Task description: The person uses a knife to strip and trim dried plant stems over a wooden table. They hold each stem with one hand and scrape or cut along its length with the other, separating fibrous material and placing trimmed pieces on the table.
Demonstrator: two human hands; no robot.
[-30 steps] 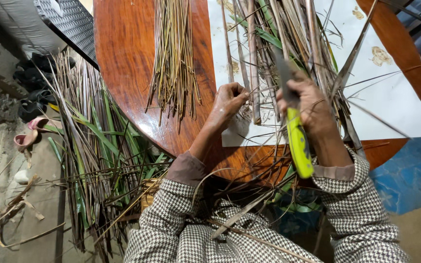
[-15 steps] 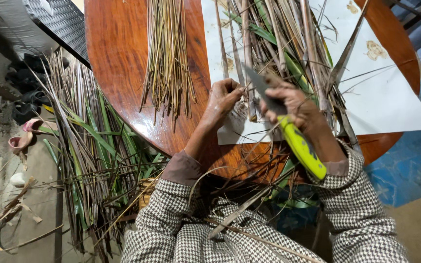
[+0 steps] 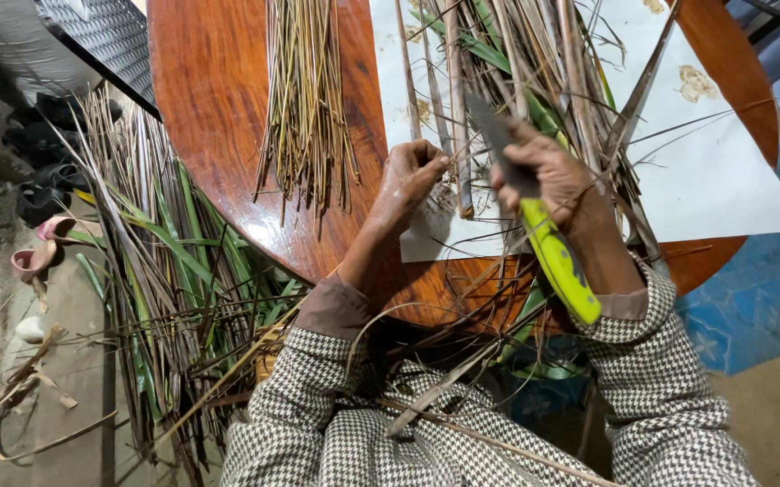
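My right hand (image 3: 559, 185) grips a knife (image 3: 543, 236) with a yellow-green handle; its dark blade points up over a heap of long dry and green leaf strips (image 3: 534, 81). My left hand (image 3: 411, 176) pinches one thin brown strip (image 3: 458, 135) lying on a white sheet (image 3: 724, 171), just left of the blade. Both hands rest over the near edge of a round reddish wooden table (image 3: 219, 108). A neat bundle of thin stripped stalks (image 3: 304, 99) lies on the table to the left of my left hand.
A loose pile of long leaves and scraps (image 3: 165, 280) covers the floor at the left of the table and reaches into my lap. Sandals (image 3: 43, 248) lie on the concrete at far left. A metal mesh object (image 3: 92, 36) stands top left. Blue flooring (image 3: 760, 298) shows at right.
My right hand turned the knife, so the blade now tilts up and left toward the strip while the handle points down right. My left hand shifted its grip slightly on the strip.
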